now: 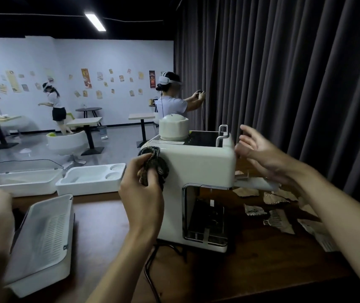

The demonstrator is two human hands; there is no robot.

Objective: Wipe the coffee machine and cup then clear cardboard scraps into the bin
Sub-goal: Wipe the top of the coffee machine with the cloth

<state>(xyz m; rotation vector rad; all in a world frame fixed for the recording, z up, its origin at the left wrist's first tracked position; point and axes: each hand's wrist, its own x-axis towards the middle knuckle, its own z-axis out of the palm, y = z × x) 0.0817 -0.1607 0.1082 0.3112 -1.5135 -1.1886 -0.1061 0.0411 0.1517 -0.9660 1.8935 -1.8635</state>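
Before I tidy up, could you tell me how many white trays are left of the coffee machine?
3: a lidded tray far left, a recessed tray beside the coffee machine, a slotted tray nearest the camera. Others may be hidden.

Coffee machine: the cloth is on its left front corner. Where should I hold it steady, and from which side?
Probably the rounded upper right corner of the coffee machine, coming from the right. It is broad and smooth and lies opposite the cloth, so a hold there would brace the push. The thin chrome loop on top looks less solid.
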